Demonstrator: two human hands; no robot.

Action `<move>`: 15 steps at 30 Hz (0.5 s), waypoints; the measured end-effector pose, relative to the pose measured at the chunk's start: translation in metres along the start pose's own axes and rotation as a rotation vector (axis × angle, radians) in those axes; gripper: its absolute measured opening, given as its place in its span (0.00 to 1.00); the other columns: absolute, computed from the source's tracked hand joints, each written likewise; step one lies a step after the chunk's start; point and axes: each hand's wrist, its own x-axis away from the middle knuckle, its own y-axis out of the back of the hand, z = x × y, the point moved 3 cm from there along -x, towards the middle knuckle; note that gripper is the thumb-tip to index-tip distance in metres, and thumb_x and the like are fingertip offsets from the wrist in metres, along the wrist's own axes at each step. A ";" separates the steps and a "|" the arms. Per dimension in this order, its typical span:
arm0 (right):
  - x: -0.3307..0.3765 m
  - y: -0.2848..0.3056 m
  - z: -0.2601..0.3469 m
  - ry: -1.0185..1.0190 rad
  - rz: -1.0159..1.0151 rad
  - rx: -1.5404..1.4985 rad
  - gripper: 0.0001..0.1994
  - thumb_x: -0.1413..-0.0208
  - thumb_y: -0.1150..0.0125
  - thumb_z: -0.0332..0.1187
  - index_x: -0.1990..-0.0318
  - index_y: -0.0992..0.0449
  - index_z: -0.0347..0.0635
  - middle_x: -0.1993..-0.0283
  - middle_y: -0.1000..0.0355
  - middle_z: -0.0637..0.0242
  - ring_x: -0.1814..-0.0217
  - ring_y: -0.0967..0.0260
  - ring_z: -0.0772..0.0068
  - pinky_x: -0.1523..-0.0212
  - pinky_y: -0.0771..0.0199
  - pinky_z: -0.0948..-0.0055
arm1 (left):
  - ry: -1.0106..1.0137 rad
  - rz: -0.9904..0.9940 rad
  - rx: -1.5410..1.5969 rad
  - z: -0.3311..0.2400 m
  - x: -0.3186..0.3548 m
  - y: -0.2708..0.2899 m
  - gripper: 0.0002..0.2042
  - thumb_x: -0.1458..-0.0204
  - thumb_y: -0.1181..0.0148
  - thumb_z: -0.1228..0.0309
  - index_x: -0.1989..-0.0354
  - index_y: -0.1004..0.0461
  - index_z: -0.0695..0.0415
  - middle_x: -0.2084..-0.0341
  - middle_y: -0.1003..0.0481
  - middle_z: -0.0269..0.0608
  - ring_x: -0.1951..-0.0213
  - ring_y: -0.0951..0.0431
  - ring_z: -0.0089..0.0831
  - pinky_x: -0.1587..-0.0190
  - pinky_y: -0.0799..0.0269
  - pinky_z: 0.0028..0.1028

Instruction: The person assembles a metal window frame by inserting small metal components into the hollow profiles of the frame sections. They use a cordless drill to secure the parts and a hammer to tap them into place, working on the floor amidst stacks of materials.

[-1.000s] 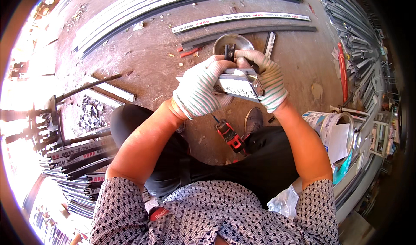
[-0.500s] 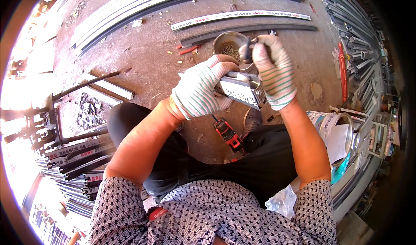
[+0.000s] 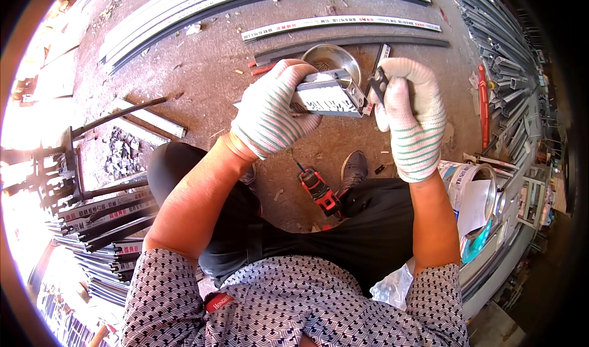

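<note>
My left hand (image 3: 273, 108), in a white glove with green stripes, is closed around an aluminium profile (image 3: 331, 100) with printed film on its face. The profile's open end points right, toward my right hand (image 3: 414, 117), which wears a matching glove. Between the thumb and fingers of that hand is a small black fitting (image 3: 378, 85), held just apart from the profile's end. Behind the profile stands a metal bowl (image 3: 345, 56), partly hidden by it. A red and black cordless drill (image 3: 320, 192) lies on the floor between my feet.
Long profiles (image 3: 343, 21) lie across the floor ahead. More profiles are stacked at the left (image 3: 113, 215) and far right (image 3: 503, 71). A red bar-shaped tool (image 3: 484, 108) lies at the right, above a round tin (image 3: 481, 184). Small dark pieces (image 3: 123, 154) are heaped at the left.
My right hand has moved right and down from over the bowl, with the black fitting. My left hand has shifted slightly left and up, levelling the profile.
</note>
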 end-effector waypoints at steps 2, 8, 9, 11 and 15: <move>0.003 -0.002 0.002 -0.027 0.035 0.014 0.11 0.31 0.44 0.31 0.45 0.25 0.43 0.66 0.28 0.72 0.71 0.35 0.85 0.73 0.34 0.83 | -0.026 -0.015 -0.036 -0.002 -0.002 0.002 0.26 0.61 0.27 0.73 0.50 0.27 0.56 0.56 0.23 0.45 0.56 0.19 0.45 0.53 0.21 0.34; 0.003 0.001 0.001 -0.003 0.069 0.184 0.09 0.37 0.37 0.26 0.51 0.20 0.42 0.60 0.23 0.72 0.69 0.31 0.87 0.69 0.30 0.83 | -0.024 -0.019 -0.071 0.001 -0.003 0.002 0.26 0.62 0.27 0.73 0.50 0.27 0.56 0.57 0.24 0.44 0.57 0.19 0.45 0.55 0.21 0.35; 0.002 0.002 0.000 0.027 0.064 0.228 0.09 0.39 0.35 0.26 0.51 0.20 0.42 0.59 0.23 0.71 0.68 0.29 0.87 0.68 0.29 0.83 | -0.022 -0.016 -0.079 0.001 -0.003 0.002 0.26 0.62 0.27 0.73 0.50 0.27 0.55 0.57 0.24 0.44 0.57 0.19 0.45 0.55 0.21 0.35; 0.000 0.003 0.003 0.149 0.094 0.355 0.12 0.43 0.32 0.25 0.51 0.20 0.42 0.56 0.22 0.68 0.61 0.26 0.79 0.60 0.26 0.78 | -0.024 -0.001 -0.069 -0.001 -0.005 0.003 0.27 0.63 0.26 0.72 0.50 0.27 0.55 0.57 0.24 0.44 0.57 0.20 0.45 0.55 0.22 0.35; 0.001 0.006 0.004 0.266 0.115 0.477 0.17 0.49 0.28 0.24 0.50 0.19 0.43 0.52 0.23 0.62 0.52 0.23 0.67 0.48 0.24 0.70 | -0.013 0.015 -0.073 -0.001 -0.006 0.004 0.27 0.64 0.26 0.72 0.50 0.27 0.55 0.57 0.24 0.44 0.56 0.20 0.45 0.54 0.22 0.36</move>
